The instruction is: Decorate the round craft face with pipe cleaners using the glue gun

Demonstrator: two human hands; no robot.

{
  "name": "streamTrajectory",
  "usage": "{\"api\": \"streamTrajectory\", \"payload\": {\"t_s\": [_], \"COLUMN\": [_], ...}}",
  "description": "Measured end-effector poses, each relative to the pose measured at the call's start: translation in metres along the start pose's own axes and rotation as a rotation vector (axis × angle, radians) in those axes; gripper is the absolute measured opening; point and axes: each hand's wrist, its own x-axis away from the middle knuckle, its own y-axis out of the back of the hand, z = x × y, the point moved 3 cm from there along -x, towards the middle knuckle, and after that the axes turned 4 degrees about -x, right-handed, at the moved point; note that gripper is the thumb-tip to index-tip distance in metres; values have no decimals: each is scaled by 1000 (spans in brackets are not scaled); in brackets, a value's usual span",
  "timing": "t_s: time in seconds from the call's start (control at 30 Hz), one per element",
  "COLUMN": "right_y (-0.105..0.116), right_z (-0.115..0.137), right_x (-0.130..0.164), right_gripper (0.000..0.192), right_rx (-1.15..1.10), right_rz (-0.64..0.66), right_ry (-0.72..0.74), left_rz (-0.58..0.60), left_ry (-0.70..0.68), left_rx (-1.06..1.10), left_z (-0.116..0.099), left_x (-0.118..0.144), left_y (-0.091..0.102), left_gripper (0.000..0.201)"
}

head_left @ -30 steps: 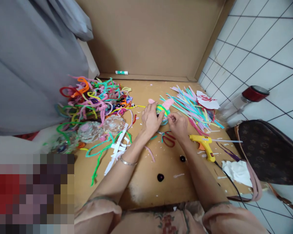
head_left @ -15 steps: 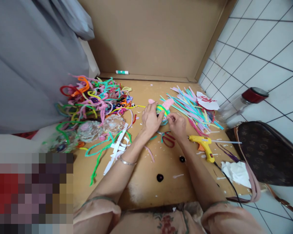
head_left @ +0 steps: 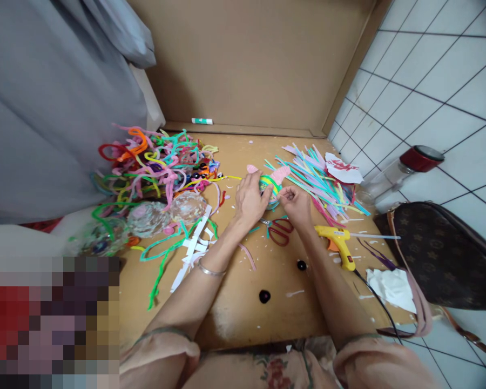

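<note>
A small round craft piece (head_left: 272,189), banded in green, yellow and teal with two pink ear-like flaps on top, sits at mid-table. My left hand (head_left: 249,200) grips it from the left, thumb across its front, hiding part of it. At its lower right edge, my right hand (head_left: 298,208) is closed in a pinch; whatever lies between the fingertips is too small to make out. Red-handled scissors (head_left: 280,232) lie just below the hands. To the right of my right wrist rests a yellow glue gun (head_left: 340,244) with a glue stick in its back.
Tangled pipe cleaners (head_left: 157,167) are heaped at the left, straight pipe cleaners (head_left: 319,178) at the right. White paper strips (head_left: 192,251) lie by my left forearm. Two black round pieces (head_left: 264,296) are nearer me. A bottle (head_left: 405,170) and brown bag (head_left: 445,254) stand right.
The fingers of my right hand have shifted slightly at the craft piece's edge. My left hand keeps its hold, and the pink flaps sit at a slightly different angle.
</note>
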Motion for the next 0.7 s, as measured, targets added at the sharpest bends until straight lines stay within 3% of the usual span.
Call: {"api": "streamTrajectory", "payload": {"t_s": [0.33,0.7], "right_y": [1,3], "right_z": [-11,-7], "right_x": [0,18], "right_gripper": [4,19], "right_rx": [-265,105], "right_rz": [41,-110], "right_ry": [7,361], "left_rz": [-22,43], "left_ry": [-1,55], "left_rx": [161,292], "left_z": [10,13], "left_x": [-4,-8], "left_y": [3,5], "left_gripper": [34,44]}}
